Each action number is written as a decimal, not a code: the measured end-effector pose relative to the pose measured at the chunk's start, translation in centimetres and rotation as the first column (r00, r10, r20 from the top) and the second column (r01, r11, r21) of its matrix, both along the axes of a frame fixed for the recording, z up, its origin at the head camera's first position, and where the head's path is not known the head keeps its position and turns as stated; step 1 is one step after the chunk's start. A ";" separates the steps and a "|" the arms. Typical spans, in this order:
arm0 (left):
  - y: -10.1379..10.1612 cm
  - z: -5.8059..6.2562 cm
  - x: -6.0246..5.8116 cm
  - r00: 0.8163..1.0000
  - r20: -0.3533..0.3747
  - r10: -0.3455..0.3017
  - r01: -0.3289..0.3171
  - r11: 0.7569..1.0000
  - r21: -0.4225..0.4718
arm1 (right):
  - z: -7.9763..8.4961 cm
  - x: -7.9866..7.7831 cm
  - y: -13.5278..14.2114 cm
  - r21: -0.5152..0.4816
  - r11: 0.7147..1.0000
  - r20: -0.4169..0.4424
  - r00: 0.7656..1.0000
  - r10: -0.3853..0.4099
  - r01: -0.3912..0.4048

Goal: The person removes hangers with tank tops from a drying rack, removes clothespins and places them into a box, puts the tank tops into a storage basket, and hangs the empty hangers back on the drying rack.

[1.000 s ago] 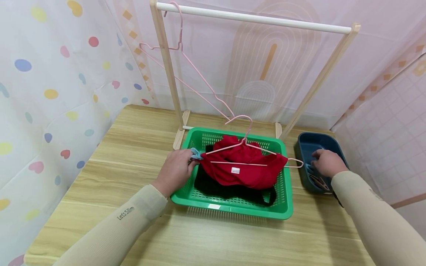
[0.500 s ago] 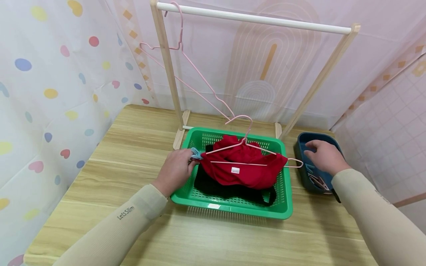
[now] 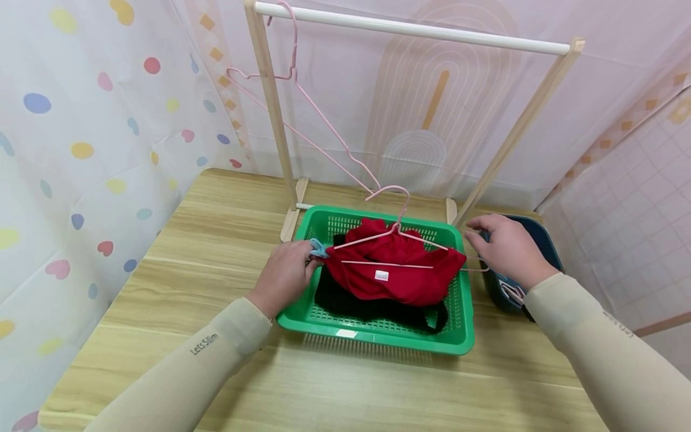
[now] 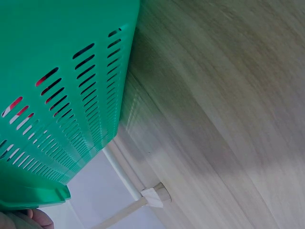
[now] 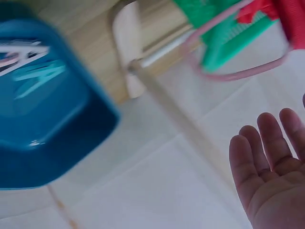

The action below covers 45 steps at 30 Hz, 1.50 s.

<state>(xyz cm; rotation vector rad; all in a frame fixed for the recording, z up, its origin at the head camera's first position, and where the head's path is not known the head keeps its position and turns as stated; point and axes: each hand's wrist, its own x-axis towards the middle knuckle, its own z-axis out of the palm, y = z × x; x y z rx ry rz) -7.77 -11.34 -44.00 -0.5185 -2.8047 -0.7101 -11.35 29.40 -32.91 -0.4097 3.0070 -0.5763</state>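
While my left grip (image 3: pixel 285 275) pinches a blue clip (image 3: pixel 318 248) at the left corner of the red garment (image 3: pixel 399 288), I have the right grip (image 3: pixel 510 252) released. Its fingers are loosely extended near the far right corner of the green basket (image 3: pixel 388 340), with the hand partly covering the dark blue bin (image 3: pixel 544 240). From the right wrist I see the palm and fingers, cut off by the right edge.

The red garment lies in the basket with its upper part spread over a pink hanger (image 3: pixel 397 228), above a black garment (image 3: pixel 353 306). The hanger's hook points to the far side, and its right end sticks out past the cloth toward the bin. I can't tell whether the blue clip bites the hanger too.

In the bin, to the right of the basket, I see more clips (image 3: pixel 511 292). On the far side of the desk (image 3: pixel 324 384) stands a wooden rack (image 3: pixel 275 120); a second hanger (image 3: pixel 293 73) hangs at the left of its white rod (image 3: pixel 415 29).
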 end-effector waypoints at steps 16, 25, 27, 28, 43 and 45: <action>0.0 0.1 -0.1 1.000 0.017 0.005 -0.005 1.000 -0.003 | 1.7 3.2 -6.6 0.000 0.970 -0.217 0.946 0.239 -0.245; 0.0 0.1 0.0 1.000 0.013 0.009 -0.009 1.000 -0.007 | 1.3 4.3 -10.5 0.061 0.918 -0.251 0.884 0.394 -0.392; 0.0 0.1 0.0 1.000 0.015 0.009 -0.009 1.000 -0.007 | 1.2 4.3 -11.3 0.066 0.909 -0.249 0.875 0.415 -0.412; 0.0 0.1 0.0 1.000 0.015 0.008 -0.008 1.000 -0.007 | 1.2 4.4 -11.7 0.066 0.904 -0.247 0.871 0.425 -0.422; 0.0 -0.1 -0.2 1.000 0.009 0.006 -0.006 1.000 -0.009 | 0.6 4.2 -16.4 0.112 0.875 -0.213 0.849 0.484 -0.471; 0.0 -0.1 -0.2 1.000 0.009 0.007 -0.007 1.000 -0.006 | 0.6 4.1 -17.0 0.129 0.872 -0.201 0.848 0.490 -0.473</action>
